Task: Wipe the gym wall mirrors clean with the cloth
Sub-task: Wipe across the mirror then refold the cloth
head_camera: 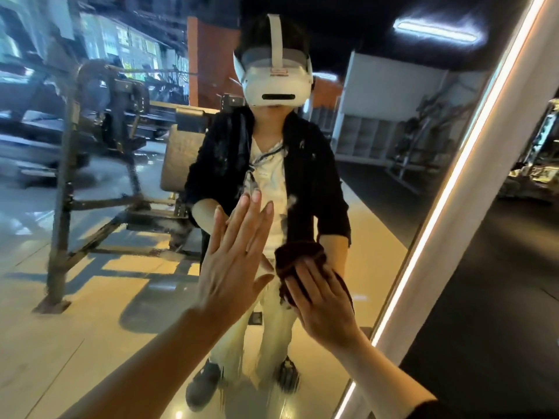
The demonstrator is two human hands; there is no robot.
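While the left hand (234,261) lay flat against the mirror (378,222) with its fingers straight, spread a little and pointing upward, the right hand (320,303) pressed a dark brown cloth (298,258) against the glass just beside it. The right hand's fingers were extended over the cloth rather than curled round it, and the cloth bunched out above and to the sides of the fingertips, so the hand was pushing it flat and not gripping it. The two hands sat near each other, the left thumb reaching toward the cloth's edge; whether they touched could not be told. Both forearms came up from the bottom of the view, and the right one wore a dark sleeve (435,408) at the lower right corner. In the glass stood the reflection of the person in a black jacket over a white top and pale trousers, with a white headset (273,83) worn on the head. Smears and whitish streaks marked the mirror around the reflected torso and to the left of the hands. A lit strip (429,243) ran along the mirror's right edge on a slant, and reflected gym equipment (99,140) stood on a glossy floor at the left.
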